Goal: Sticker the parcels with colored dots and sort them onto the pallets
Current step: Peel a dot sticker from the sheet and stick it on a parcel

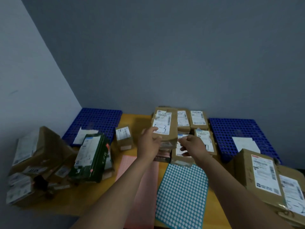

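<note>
Two hands reach the stacked cardboard parcels (181, 128) at the desk (77, 201) far edge. The left hand (149, 143) has fingers spread beside the top box (173, 129). The right hand (192, 144) is curled, and I cannot tell whether it pinches anything. A one-sided pull could topple the stack.

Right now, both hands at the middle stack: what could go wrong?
1. The left hand and right hand work at the middle stack of piled parcels; a top parcel may slide off.
2. The green box leans tilted in the left pile; a bump to the table might topple it.
3. The pink sticker sheet lies under the left forearm and could get dragged or creased.
</note>
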